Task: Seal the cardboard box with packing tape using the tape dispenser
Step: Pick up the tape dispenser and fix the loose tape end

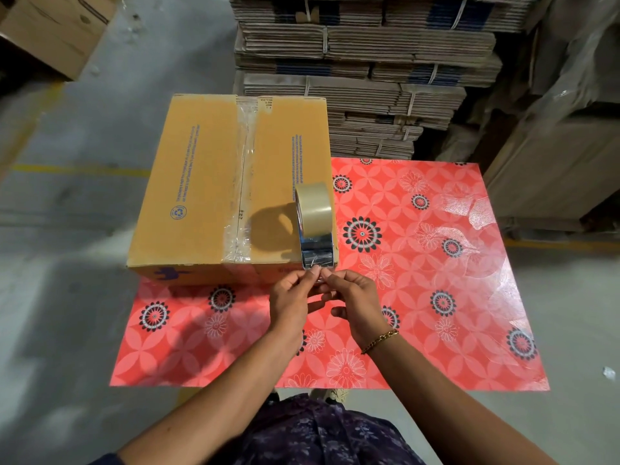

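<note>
A closed cardboard box stands on the left part of a red flowered table. A strip of clear tape runs along its centre seam from far edge to near edge. A metal tape dispenser with a roll of clear tape rests on the box's near right corner. My left hand and my right hand meet just below the dispenser's front, fingertips pinching the loose tape end at its mouth.
Tall stacks of flattened, strapped cardboard rise behind the table. Wrapped bundles stand at the right. Another carton sits on the floor at the far left. Concrete floor with yellow lines surrounds the table.
</note>
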Demonstrator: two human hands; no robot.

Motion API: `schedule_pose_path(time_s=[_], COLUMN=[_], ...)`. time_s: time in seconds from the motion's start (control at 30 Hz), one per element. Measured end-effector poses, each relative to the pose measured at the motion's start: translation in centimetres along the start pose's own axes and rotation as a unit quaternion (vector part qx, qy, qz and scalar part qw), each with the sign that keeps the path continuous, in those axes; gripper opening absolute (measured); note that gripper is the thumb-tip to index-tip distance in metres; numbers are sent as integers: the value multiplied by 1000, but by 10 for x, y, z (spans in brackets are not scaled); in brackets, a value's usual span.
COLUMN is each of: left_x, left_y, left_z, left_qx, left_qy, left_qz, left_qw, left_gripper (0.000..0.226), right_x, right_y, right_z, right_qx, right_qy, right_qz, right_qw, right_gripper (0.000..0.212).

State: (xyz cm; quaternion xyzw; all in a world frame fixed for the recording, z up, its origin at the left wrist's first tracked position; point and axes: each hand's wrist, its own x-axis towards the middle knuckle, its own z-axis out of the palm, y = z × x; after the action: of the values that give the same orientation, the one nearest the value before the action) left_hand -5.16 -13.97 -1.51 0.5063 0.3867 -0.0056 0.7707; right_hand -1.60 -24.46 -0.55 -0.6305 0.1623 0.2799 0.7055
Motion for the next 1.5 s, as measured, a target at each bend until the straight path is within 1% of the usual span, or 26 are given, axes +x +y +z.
schedule_pose_path(time_s=[0.17,0.37,0.43,0.57,0.63,0.7,0.8,0.87,0.93,0.97,1.0,1.03,1.1,1.17,1.23,1.33,1.4,1.5], left_x=[-1,7,9,14,14,12,13,13,12,12,13,13,4,-6,2,30,31,34], left_y=[-1,-5,-5,-9,-13,-11,9,32,52,59,64,66,77,87,81,60,55,41], left_z=[-3,-14,-20,-38,-53,-65,-65,-51,-31,-23,-16,-10,-1,3,-1,-6,1,27], left_qx=[19,95,127,208,277,315,290,243,167,140,119,100,62,61,68,108,118,113], left_qy=[-17,-45,-45,-39,-47,-34,-18,-43,-87,-104,-125,-149,-182,-201,-209,-218,-237,-244], left_qz=[38,90,99,89,89,120,179,197,168,139,116,101,73,62,62,64,44,48], left_qw=[999,990,986,973,955,941,940,949,968,975,978,979,979,976,974,968,963,962], left_gripper=[21,20,18,20,16,9,7,12,31,34,26,21,30,31,32,43,52,48], right_x=[2,3,5,9,12,16,23,28,30,31,31,32,31,31,29,23,18,14], right_y=[0,1,1,-2,-8,-19,-39,-51,-58,-61,-62,-61,-59,-57,-56,-56,-58,-60], right_z=[-5,-12,-14,-27,-34,-38,-33,-24,-12,-7,-3,1,7,10,12,12,5,-22], right_qx=[-19,-19,-45,-140,-144,-137,-127,-127,-114,-109,-108,-110,-117,-113,-113,-127,-134,-106], right_qy=[-21,-63,-65,-21,17,42,33,18,-11,-27,-44,-61,-80,-83,-79,-72,-50,-27], right_qz=[1,21,29,25,-7,-50,-94,-102,-103,-102,-98,-94,-87,-80,-80,-99,-116,-122], right_qw=[1000,998,996,990,989,988,987,987,988,988,988,988,986,987,987,984,983,987], right_gripper=[14,15,17,22,21,17,20,24,32,39,46,48,43,47,52,41,39,29])
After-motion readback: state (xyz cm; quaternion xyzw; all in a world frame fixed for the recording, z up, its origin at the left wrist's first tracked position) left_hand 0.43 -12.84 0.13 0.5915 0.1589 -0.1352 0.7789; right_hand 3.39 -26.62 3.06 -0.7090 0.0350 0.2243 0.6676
